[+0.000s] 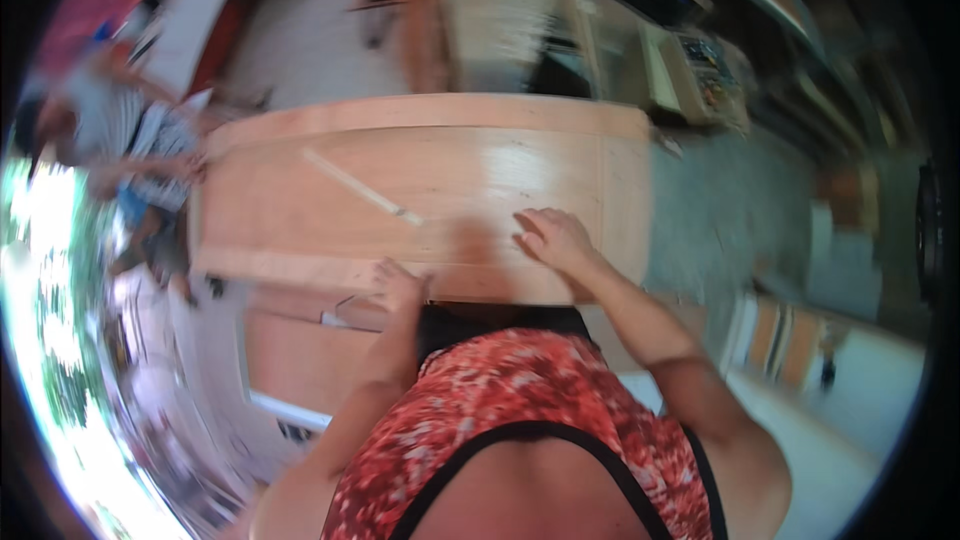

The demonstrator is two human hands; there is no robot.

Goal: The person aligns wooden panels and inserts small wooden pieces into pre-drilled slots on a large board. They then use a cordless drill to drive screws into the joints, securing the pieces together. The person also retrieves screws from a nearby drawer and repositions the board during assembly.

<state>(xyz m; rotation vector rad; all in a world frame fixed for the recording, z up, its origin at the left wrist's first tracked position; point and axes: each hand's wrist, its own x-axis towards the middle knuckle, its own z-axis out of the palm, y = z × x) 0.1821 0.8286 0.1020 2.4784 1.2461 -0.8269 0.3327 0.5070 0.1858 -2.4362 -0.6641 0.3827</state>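
Note:
A large wooden panel (400, 165) with a raised frame, door-like, lies across in front of me. My left hand (397, 287) rests at its near edge, fingers spread over the frame and holding nothing I can see. Farther right, my right hand (558, 238) is over the panel's surface, its fingers stretched out toward the left. Blur hides whether those fingertips touch the wood. A narrow pale strip (360, 185), with a small dark mark near its right end, lies slanted on the panel.
At the left end another person (140, 130) has both hands at the panel's edge. Below left is another wooden panel (305, 360). A box of small items (700, 75) stands at the far right. White boards (840, 400) are at the lower right.

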